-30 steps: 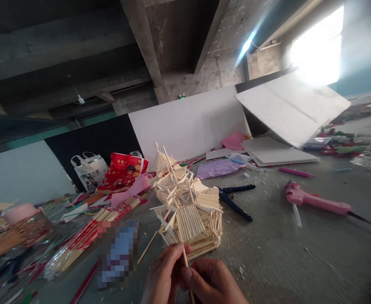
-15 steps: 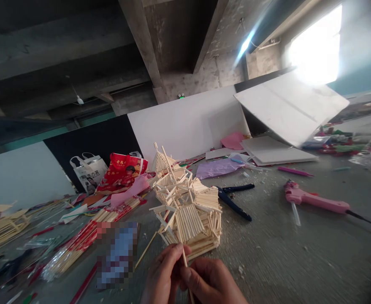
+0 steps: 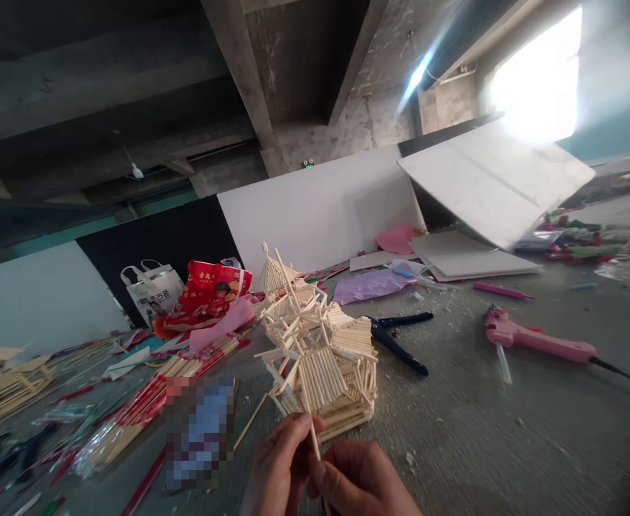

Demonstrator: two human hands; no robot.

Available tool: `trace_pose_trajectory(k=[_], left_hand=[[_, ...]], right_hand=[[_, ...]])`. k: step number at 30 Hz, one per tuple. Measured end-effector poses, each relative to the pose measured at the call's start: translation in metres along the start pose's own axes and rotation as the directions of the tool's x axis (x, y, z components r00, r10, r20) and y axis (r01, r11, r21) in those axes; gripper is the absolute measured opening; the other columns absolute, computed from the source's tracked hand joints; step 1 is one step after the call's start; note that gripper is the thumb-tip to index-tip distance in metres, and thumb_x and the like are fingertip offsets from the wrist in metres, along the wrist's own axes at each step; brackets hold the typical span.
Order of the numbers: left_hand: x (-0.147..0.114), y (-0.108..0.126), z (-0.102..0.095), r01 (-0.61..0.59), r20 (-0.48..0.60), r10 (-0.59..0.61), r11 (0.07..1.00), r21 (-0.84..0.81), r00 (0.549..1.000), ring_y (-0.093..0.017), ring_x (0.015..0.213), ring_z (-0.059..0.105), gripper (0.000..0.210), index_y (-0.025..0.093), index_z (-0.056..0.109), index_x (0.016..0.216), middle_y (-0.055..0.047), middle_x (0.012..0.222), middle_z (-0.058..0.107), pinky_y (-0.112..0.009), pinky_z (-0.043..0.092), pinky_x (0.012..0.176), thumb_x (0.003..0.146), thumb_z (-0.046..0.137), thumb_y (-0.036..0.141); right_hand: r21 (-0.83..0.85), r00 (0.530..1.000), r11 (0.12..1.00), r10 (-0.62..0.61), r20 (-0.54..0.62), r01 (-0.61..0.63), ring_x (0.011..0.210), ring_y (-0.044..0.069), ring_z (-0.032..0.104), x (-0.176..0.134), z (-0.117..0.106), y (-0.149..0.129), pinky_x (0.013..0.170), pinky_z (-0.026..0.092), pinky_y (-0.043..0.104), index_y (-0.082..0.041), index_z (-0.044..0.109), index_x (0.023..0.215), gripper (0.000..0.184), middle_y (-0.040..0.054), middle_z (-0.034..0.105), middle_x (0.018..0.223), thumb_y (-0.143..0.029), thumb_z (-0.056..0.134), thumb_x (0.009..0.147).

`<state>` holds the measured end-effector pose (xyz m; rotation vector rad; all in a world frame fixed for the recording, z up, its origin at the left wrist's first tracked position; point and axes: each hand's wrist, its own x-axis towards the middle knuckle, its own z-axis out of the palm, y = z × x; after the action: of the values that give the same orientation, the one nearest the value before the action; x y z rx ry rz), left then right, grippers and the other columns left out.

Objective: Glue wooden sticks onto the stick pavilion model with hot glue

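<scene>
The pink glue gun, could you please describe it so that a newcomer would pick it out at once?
From the wooden stick model, look right past the navy-handled tool to the pink glue gun. Unlike the slim magenta piece beyond it, it trails a black cord and has a clear prong.

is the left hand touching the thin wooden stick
Touching. The head view shows the left hand pinching the stick, with the thumb lying right against it and no gap between them.

The stick model point(image 3: 325, 376) looks matt, bare wood. Glossy clear plastic film point(image 3: 89, 453) wraps the bundled sticks point(image 3: 142, 405); the glue gun point(image 3: 543, 342) looks smooth plastic, the grey tabletop point(image 3: 481, 437) matt and rough.
</scene>
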<state>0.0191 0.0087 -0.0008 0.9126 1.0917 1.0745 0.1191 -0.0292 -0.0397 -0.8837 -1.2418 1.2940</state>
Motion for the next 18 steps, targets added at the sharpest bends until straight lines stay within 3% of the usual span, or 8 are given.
trace_pose_trajectory(k=[6, 18], left_hand=[[0.005, -0.006, -0.004, -0.003, 0.007, 0.004, 1.000, -0.014, 1.000, -0.010, 0.044, 0.046, 0.028, 0.013, 0.068, 0.065, 0.002, 0.048, 0.049, -0.019, 0.035, 0.038, 0.056, 0.069, 0.039], [0.011, -0.010, -0.009, 0.082, 0.029, -0.080, 0.994, -0.072, 0.996, -0.013, 0.048, 0.052, 0.025, 0.012, 0.068, 0.069, 0.000, 0.051, 0.054, -0.020, 0.037, 0.041, 0.058, 0.068, 0.035]], right_hand=[[-0.088, 0.999, 0.996, -0.034, -0.013, 0.032, 0.049, 0.006, 0.035, 0.002, -0.001, 0.009, 0.043, 0.021, 0.017, -0.008, 0.050, 0.067, 0.061, 0.0027, 0.043, 0.055, -0.068, 0.044, 0.075], [-0.014, 1.000, 1.000, -0.024, 0.012, 0.024, 0.050, 0.005, 0.033, -0.001, 0.000, 0.000, 0.043, 0.019, 0.016, -0.005, 0.056, 0.073, 0.062, 0.0018, 0.041, 0.056, -0.066, 0.048, 0.073]])
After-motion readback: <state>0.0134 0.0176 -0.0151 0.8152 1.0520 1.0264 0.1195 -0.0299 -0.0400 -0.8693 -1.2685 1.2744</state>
